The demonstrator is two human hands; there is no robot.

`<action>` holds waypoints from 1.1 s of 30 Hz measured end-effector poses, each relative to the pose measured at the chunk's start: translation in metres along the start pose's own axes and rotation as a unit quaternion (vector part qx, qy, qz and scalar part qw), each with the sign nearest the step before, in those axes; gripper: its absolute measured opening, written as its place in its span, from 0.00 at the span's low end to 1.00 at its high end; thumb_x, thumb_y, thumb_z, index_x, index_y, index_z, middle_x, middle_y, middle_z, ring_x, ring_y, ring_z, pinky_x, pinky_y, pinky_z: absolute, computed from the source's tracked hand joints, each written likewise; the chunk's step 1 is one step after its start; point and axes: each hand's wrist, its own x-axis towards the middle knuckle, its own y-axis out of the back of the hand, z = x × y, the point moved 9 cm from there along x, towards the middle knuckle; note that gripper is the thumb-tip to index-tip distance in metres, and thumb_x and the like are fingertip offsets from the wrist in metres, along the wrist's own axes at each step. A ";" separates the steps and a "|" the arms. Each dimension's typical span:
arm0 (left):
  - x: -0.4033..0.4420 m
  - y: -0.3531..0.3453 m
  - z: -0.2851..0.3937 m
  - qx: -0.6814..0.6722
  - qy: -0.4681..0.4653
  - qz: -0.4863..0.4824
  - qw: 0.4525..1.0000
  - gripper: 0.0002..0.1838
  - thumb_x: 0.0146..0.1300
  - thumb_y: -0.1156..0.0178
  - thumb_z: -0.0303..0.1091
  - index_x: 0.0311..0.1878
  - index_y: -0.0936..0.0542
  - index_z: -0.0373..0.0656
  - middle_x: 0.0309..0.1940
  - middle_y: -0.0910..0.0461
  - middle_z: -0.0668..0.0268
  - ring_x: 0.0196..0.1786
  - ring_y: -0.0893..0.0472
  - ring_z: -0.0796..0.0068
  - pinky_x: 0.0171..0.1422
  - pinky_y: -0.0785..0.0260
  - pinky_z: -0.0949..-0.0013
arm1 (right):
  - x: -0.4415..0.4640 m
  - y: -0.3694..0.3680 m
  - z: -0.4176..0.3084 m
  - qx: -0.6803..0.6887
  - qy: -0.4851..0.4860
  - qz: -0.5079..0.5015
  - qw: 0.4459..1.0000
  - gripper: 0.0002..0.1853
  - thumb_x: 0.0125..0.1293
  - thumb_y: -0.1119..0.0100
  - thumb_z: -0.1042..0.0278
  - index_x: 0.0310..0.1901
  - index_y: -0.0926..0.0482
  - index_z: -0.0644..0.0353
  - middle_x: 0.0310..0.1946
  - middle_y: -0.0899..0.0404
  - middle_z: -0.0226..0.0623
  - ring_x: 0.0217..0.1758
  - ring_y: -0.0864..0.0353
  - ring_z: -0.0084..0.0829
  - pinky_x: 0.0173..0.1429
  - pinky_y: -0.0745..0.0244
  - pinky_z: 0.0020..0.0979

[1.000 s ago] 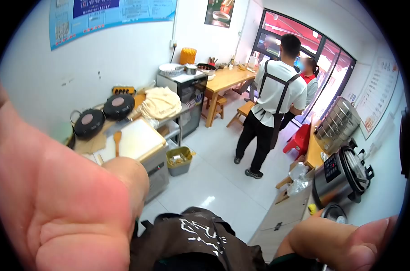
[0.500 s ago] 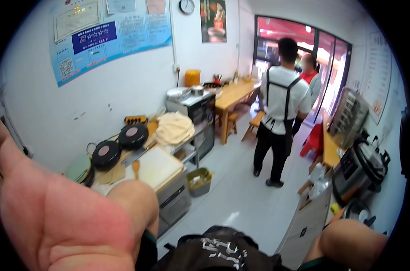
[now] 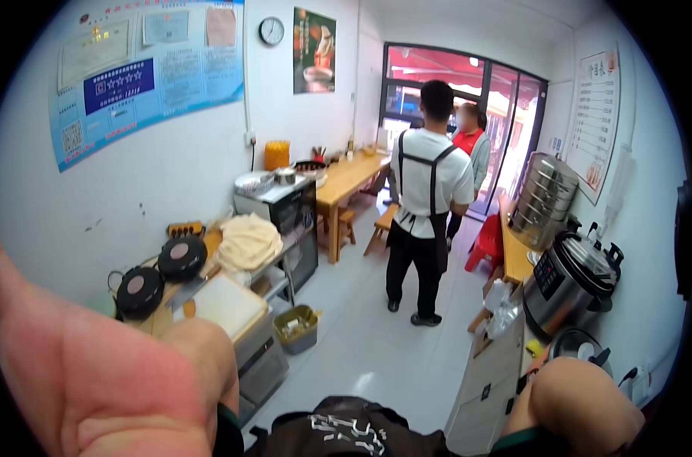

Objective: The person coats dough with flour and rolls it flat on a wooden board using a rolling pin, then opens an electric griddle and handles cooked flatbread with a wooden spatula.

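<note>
The bare palm of my left hand [image 3: 110, 373] fills the lower left, very close to the camera. One digit runs up along the left edge; the other fingers are out of frame, and nothing held shows. Behind the palm my left elbow is bent, beside a cutting board [image 3: 228, 305]. At the lower right only my bent right arm [image 3: 582, 400] shows, near a cooker lid; my right hand is outside the picture. Between the arms is my dark brown apron [image 3: 349, 426] with white print.
Two people, one in black apron straps [image 3: 433, 190], stand near the glass door. Two round black appliances [image 3: 182, 259] and a folded cloth [image 3: 247, 241] lie left. A bin [image 3: 296, 329] stands on the floor. Right are a large cooker [image 3: 570, 278] and steel steamers [image 3: 544, 199].
The view has tilted up, showing more wall and a clock. My right hand, partly seen at the lower right one second ago, has left the picture. My left palm stays close at the left.
</note>
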 end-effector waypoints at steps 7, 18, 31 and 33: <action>0.017 -0.011 0.015 0.023 -0.061 -0.017 0.998 0.20 0.74 0.50 0.47 0.57 0.19 0.44 0.50 0.21 0.65 0.65 0.30 0.57 0.82 0.71 0.24 | 0.010 0.020 -0.023 -0.051 0.094 0.054 0.993 0.18 0.83 0.55 0.50 0.63 0.19 0.43 0.46 0.20 0.20 0.62 0.27 0.27 0.75 0.45 0.42; -0.018 0.017 0.042 0.192 -0.163 -0.148 0.956 0.16 0.76 0.49 0.53 0.61 0.19 0.72 0.41 0.25 0.88 0.63 0.29 0.72 0.84 0.68 0.27 | -0.008 0.016 -0.032 -0.113 0.068 -0.089 0.987 0.17 0.83 0.57 0.45 0.63 0.27 0.38 0.46 0.28 0.14 0.53 0.33 0.24 0.64 0.37 0.38; -0.047 -0.060 0.006 0.115 0.019 -0.184 0.976 0.15 0.75 0.43 0.54 0.63 0.19 0.77 0.36 0.27 0.96 0.61 0.31 0.86 0.86 0.74 0.30 | -0.001 -0.009 0.000 0.049 -0.293 -0.065 0.953 0.08 0.81 0.50 0.53 0.56 0.24 0.33 0.35 0.25 -0.05 0.59 0.31 0.04 0.80 0.48 0.33; -0.055 -0.061 -0.001 0.105 0.042 -0.217 0.970 0.14 0.76 0.43 0.52 0.61 0.19 0.75 0.36 0.26 0.92 0.60 0.30 0.82 0.86 0.71 0.30 | 0.010 -0.015 0.020 0.147 -0.213 -0.136 0.956 0.08 0.81 0.49 0.54 0.55 0.24 0.34 0.34 0.25 -0.06 0.60 0.31 0.05 0.80 0.48 0.33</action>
